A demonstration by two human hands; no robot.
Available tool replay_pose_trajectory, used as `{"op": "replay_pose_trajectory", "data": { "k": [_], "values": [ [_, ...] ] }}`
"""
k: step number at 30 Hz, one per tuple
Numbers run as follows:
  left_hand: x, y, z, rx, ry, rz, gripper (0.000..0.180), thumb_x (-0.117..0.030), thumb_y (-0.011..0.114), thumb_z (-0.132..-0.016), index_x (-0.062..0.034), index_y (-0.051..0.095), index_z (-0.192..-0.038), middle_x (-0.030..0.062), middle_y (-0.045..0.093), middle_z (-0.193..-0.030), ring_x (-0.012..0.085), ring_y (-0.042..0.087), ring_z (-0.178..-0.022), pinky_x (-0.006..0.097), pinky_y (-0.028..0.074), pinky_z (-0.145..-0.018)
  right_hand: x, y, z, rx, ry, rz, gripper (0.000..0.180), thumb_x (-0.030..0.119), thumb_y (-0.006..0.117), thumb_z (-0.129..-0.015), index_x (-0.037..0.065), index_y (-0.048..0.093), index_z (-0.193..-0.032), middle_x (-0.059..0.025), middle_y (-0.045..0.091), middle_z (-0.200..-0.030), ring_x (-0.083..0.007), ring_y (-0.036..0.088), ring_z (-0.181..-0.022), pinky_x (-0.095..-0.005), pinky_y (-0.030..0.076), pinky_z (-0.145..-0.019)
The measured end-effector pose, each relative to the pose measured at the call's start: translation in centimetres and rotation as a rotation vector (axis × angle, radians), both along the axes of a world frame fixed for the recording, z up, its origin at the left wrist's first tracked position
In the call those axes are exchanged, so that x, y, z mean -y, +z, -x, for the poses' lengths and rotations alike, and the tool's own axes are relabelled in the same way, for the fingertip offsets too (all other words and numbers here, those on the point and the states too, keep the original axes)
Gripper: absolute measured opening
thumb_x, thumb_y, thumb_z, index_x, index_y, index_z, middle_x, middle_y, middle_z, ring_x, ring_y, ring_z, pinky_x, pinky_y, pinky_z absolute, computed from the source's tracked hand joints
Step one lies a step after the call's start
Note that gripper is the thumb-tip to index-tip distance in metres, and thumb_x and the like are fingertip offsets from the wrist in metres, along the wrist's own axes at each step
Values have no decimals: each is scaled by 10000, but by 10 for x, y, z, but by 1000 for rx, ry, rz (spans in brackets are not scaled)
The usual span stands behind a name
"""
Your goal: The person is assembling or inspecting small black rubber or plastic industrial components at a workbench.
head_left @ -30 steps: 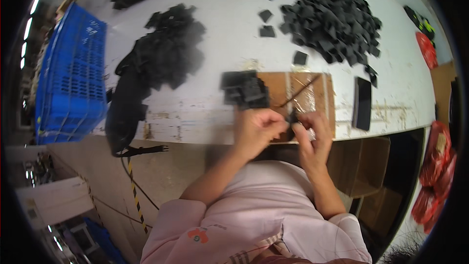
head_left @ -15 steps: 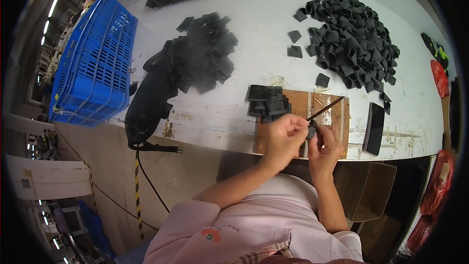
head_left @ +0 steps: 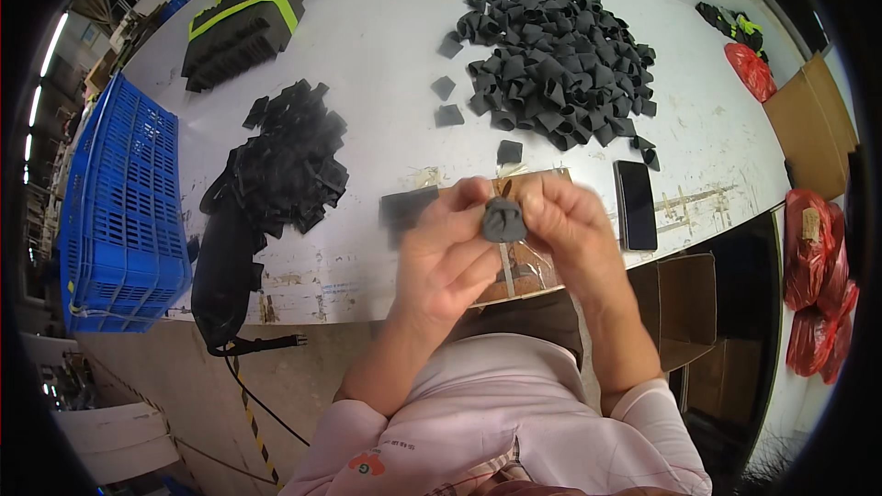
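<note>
Both my hands are raised close together above the table's front edge. Between them is a small dark grey fabric piece [head_left: 505, 222], bunched into a rounded, folded shape. My left hand [head_left: 444, 253] pinches its left side, fingers curled. The thumb and fingertips of my right hand [head_left: 568, 220] are closed on its right side. Just above the cloth a thin brown stick [head_left: 506, 188] shows its tip; the rest is hidden. Below lies a brown board [head_left: 531, 274] with clear tape, partly covered by my hands. Flat dark fabric pieces [head_left: 404, 209] lie beside it, blurred.
A large pile of dark fabric loops [head_left: 560, 64] lies at the back. Left are a black bag [head_left: 220, 289] with more pieces [head_left: 289, 161], a banded stack [head_left: 243, 32] and a blue crate [head_left: 124, 211]. Right are a phone [head_left: 635, 206], red plastic bags [head_left: 813, 253] and a cardboard box [head_left: 687, 308].
My hands have come up closer to the camera with the fabric piece. The stick, earlier slanting out to the right, now shows only its tip. The whole view has shifted rightward.
</note>
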State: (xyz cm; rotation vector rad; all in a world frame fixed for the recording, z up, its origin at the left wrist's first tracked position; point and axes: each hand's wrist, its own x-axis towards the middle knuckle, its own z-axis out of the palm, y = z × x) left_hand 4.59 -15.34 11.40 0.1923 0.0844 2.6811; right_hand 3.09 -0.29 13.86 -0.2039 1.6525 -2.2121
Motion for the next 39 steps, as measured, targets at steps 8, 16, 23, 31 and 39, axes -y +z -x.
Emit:
{"op": "replay_pose_trajectory", "data": {
  "k": [8,16,23,31,39],
  "values": [
    [-7,-6,5,52,181,308,209,21,436,-833,27,485,-1037,78,568,-739,32,323,-336,166,206,-319,0,-31,29,30,190,196,246,270,534,-871,66,504,-737,60,400,-578,-32,306,-486,-172,253,-440],
    [-9,10,9,-379,697,1171,224,-24,549,-812,34,533,-1027,64,576,-869,115,533,-765,228,425,-715,1,-22,19,-444,-196,-301,243,247,544,-856,10,525,-808,-61,495,-645,-117,466,-557,-257,370,-485],
    [-4,1,12,-480,845,1315,71,-8,583,-782,20,588,-847,55,574,-774,106,529,-704,214,424,-655,6,-5,10,-1091,-369,-675,253,189,683,-680,7,571,-815,-74,519,-703,-238,515,-638,-341,429,-556],
    [-7,-5,13,-490,860,1408,60,-15,572,-783,7,578,-839,57,567,-760,111,536,-713,212,423,-658,4,-30,23,-1100,-322,-505,133,65,656,-695,6,587,-792,-73,509,-665,-233,483,-585,-316,392,-491],
    [-10,8,15,-608,836,1327,128,-1,548,-793,17,594,-911,95,563,-907,147,528,-840,253,429,-728,1,-9,16,-949,-227,-513,148,60,666,-693,-1,601,-811,-83,551,-709,-221,505,-601,-303,417,-493]
  ]
}}
